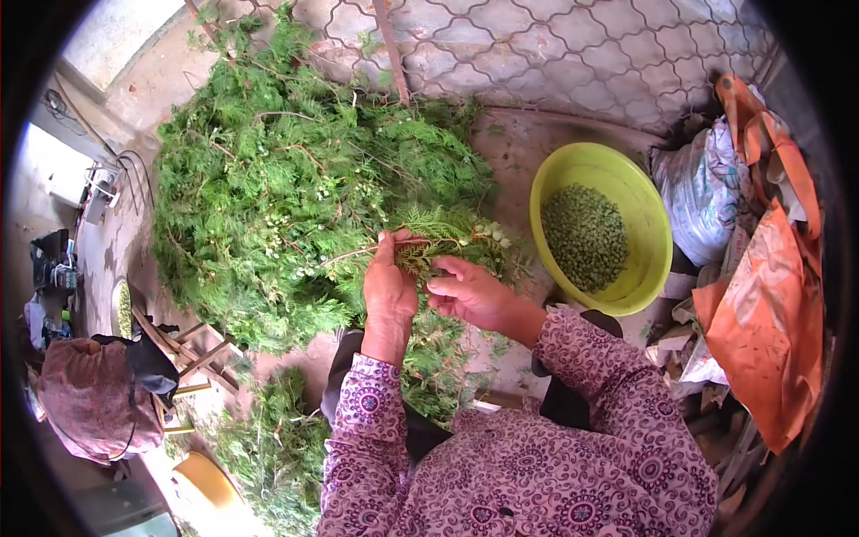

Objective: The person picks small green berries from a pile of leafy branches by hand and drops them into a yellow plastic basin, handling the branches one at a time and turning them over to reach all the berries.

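A large heap of green conifer branches (268, 179) lies on the floor in front of me. My left hand (390, 282) is closed around a leafy sprig (420, 251), which it holds up over the right part of the heap. Just to the right, my right hand (470, 291) is beside the sprig with its fingers bent; what its fingertips touch, if anything, is too small to make out. Pale round cones show at the sprig's right end. To the right stands a yellow-green basin (653, 242) with many small green cones (584, 237) in it.
Wire mesh (573, 54) runs along the far side. At the right are a white sack (702, 192) and orange sheeting (761, 322). More cut greenery (282, 447), a wooden stool (201, 358), a yellow container (208, 481) and a cloth-covered object (94, 398) are at lower left.
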`<state>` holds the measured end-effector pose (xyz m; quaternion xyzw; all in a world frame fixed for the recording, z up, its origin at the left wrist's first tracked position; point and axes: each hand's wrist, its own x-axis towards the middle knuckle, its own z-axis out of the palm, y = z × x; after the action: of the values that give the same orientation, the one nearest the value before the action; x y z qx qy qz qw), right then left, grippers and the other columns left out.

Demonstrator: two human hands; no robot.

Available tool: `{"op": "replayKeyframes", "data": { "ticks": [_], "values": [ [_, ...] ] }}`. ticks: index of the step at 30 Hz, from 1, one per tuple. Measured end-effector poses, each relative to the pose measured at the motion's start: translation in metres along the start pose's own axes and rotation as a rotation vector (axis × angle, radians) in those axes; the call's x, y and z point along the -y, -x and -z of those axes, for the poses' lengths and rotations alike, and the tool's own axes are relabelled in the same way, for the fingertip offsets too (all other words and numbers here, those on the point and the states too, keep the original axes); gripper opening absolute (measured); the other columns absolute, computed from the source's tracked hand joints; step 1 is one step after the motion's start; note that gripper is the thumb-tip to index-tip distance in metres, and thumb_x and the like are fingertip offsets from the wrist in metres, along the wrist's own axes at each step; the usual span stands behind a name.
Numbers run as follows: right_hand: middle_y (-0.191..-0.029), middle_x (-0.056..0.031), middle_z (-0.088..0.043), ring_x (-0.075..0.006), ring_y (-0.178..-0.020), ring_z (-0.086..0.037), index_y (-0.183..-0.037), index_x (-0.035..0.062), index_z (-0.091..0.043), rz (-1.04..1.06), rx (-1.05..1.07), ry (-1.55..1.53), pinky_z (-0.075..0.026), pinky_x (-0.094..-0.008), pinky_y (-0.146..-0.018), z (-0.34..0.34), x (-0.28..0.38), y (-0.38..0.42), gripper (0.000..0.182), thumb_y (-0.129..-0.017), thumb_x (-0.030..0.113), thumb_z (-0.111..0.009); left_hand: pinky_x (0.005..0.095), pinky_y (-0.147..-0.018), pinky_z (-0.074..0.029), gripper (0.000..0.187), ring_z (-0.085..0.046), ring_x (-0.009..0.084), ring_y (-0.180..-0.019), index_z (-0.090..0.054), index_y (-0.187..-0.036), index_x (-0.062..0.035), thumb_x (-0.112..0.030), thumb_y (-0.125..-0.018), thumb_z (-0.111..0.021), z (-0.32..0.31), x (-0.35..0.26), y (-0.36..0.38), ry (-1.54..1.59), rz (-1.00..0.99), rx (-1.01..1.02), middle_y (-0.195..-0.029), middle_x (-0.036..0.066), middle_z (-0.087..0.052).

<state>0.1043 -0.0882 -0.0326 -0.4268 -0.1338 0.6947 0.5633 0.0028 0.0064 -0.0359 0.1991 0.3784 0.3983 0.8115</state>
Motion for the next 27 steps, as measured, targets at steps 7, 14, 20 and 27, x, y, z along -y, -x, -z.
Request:
{"op": "replayKeyframes", "data": {
  "ticks": [7, 14, 20, 27],
  "values": [
    [-0.077, -0.0010, -0.053, -0.0093, -0.065, -0.052, -0.094, 0.0047, -0.052, 0.073, 0.046, -0.104, -0.042, -0.0228, -0.056, -0.003, -0.004, -0.016, 0.014, -0.085, 0.015, -0.055, 0.0337, -0.076, -0.044, 0.038, -0.053, 0.0215, -0.085, -0.051, -0.102, 0.0008, -0.033, -0.093, -0.038, -0.003, 0.002, 0.004, 0.020, 0.072, 0.056, -0.093, 0.012, -0.056],
    [-0.064, -0.0013, -0.053, -0.0076, -0.050, -0.047, -0.081, 0.0067, -0.056, -0.039, 0.196, 0.092, -0.040, -0.0218, -0.047, -0.005, 0.001, -0.001, 0.011, -0.082, 0.018, -0.057, 0.0377, -0.079, -0.040, 0.036, -0.052, 0.0211, -0.086, -0.053, -0.099, -0.0020, -0.033, -0.093, -0.037, -0.001, -0.005, -0.001, -0.020, 0.015, -0.009, -0.092, 0.011, -0.057],
    [-0.072, -0.0042, -0.056, -0.0087, -0.058, -0.054, -0.089, 0.0013, -0.054, 0.447, 0.038, 0.570, -0.044, -0.0205, -0.052, -0.003, 0.068, 0.038, 0.011, -0.079, 0.003, -0.051, 0.0281, -0.066, -0.031, 0.033, -0.054, 0.0173, -0.082, -0.056, -0.095, -0.0069, -0.034, -0.092, -0.037, 0.001, -0.022, 0.001, -0.043, -0.046, -0.035, -0.084, 0.006, -0.061],
    [-0.092, -0.0116, -0.058, -0.0215, -0.082, -0.056, -0.102, 0.0049, -0.055, 0.943, -0.940, 1.591, -0.045, -0.0314, -0.070, 0.115, 0.114, 0.043, 0.031, -0.072, 0.009, -0.060, 0.0291, -0.063, -0.036, 0.032, -0.057, 0.0179, -0.074, -0.055, -0.092, -0.0045, -0.032, -0.092, -0.038, -0.007, -0.028, 0.007, -0.144, -0.135, -0.063, -0.081, 0.008, -0.060]
  ]
}}
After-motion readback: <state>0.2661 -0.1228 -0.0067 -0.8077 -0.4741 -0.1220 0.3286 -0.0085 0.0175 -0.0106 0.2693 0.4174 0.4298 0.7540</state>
